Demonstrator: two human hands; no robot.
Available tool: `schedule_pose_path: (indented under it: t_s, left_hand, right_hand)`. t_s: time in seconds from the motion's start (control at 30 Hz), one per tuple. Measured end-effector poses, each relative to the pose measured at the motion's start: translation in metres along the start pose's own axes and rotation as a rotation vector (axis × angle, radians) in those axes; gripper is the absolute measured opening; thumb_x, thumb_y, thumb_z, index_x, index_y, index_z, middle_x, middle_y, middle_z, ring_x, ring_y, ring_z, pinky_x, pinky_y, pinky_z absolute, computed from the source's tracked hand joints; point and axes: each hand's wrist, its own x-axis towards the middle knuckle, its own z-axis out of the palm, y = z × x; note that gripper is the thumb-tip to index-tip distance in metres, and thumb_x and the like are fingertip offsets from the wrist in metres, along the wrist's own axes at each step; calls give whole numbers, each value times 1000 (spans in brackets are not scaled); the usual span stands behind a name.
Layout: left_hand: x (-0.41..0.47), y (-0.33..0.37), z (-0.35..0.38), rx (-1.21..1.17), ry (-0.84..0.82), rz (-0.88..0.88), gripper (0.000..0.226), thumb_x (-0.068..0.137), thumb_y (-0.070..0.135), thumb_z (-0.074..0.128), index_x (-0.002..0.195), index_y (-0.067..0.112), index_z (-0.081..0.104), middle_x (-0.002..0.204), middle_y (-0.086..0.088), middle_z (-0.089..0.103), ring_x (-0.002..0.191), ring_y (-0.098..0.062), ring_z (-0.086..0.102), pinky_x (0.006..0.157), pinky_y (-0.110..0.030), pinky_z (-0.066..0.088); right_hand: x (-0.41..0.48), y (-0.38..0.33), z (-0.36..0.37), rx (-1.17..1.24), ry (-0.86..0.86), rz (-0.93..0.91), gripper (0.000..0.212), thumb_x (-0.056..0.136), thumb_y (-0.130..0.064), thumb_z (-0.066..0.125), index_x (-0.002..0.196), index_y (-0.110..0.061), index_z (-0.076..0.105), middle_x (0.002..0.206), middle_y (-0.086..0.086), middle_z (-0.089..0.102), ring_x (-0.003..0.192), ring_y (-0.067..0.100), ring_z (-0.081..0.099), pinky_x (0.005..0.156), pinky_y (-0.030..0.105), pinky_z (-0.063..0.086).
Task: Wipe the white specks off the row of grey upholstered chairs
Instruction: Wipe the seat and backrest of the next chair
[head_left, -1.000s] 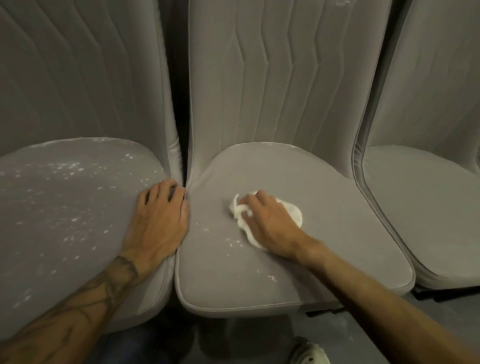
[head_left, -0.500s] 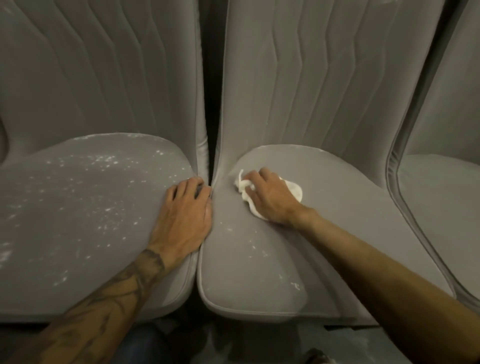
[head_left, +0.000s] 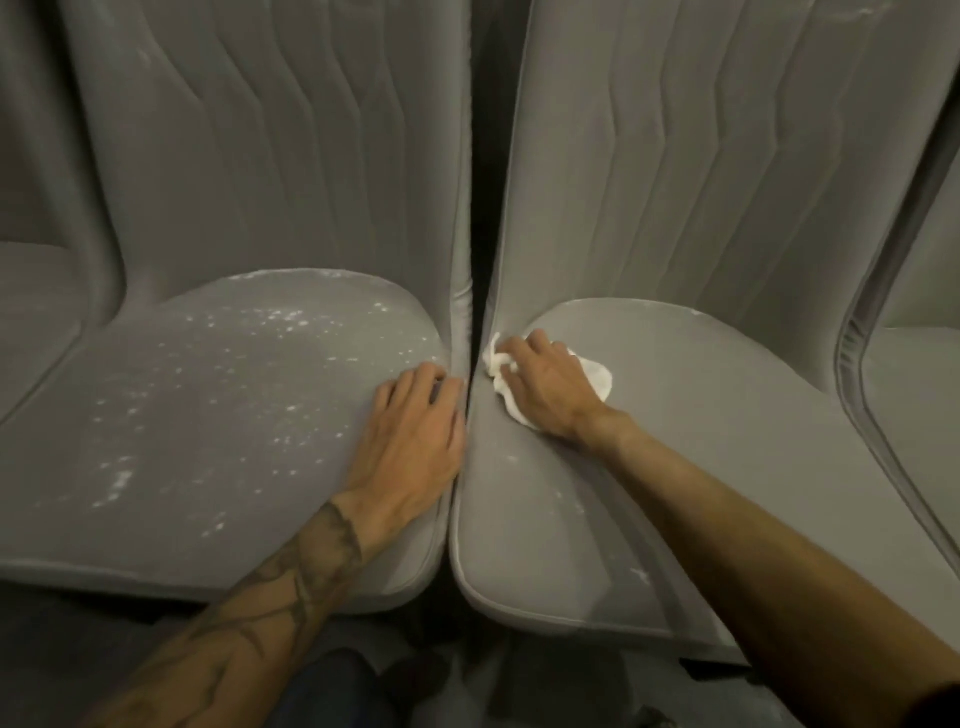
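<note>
currently wiping the right seat (head_left: 701, 467) — right hand (head_left: 545, 387) grips a bunched white cloth (head_left: 597, 378) at its back-left corner. left hand (head_left: 410, 441) rests flat, fingers straight, on the right edge of the left seat (head_left: 311, 519). next, likely: stray specks (head_left: 640, 573) toward this seat's front edge — then the heavily specked left seat.

- We see a row of soft grey chairs (head_left: 156, 182) set side by side, and they fill most of the view.
- Their tall backs (head_left: 675, 156) have long bent lines sewn down them.
- A thin dark gap (head_left: 477, 208) runs between two chairs.
- Under the seats (head_left: 753, 405) we see some dark floor (head_left: 62, 639).
- The light is dim and a bit yellow.
</note>
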Motion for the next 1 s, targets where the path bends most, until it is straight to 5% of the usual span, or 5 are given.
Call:
schedule_pose_path:
  t_s: [0.2,0.43,0.67,0.77,1.0]
  left_hand:
    - [-15,-7,8,53,-20,17,26,103,24,40,117,17,60,116,-6,58,107,-25,56,95,-42,46]
    - [-17,-6,5,79,-57,3,39,98,22,31,125,15,57,124,-8,57,114,-26,55,102,-43,44]
    - [-18,-3,-4,47,-79,1,40,94,28,28,122,20,55,123,-4,55,114,-24,52,101,-40,41]
    - [-17,-1,-5,68,-103,-5,50,92,26,19,129,22,52,128,-3,53,119,-23,50,105,-40,40]
    - [-18,-7,3,49,-77,-6,30,95,26,44,123,22,54,124,-3,54,116,-24,52,102,-40,42]
  right_hand:
    - [-61,-22,7,63,-15,-286,31,99,-36,42,117,-17,60,113,9,57,95,33,57,88,44,44]
    - [-9,-27,6,53,15,-95,31,106,-25,43,132,-11,50,122,12,53,105,32,51,96,42,37]
    - [-62,-29,4,118,-42,-350,24,101,-30,48,120,-17,57,113,8,56,96,28,53,89,41,42]
    - [-32,-29,3,60,-20,-153,28,103,-27,48,126,-13,56,117,13,55,100,36,54,92,44,40]
    - [-84,-42,-6,105,-56,-354,25,101,-33,43,116,-20,57,109,3,56,94,21,52,86,35,43]
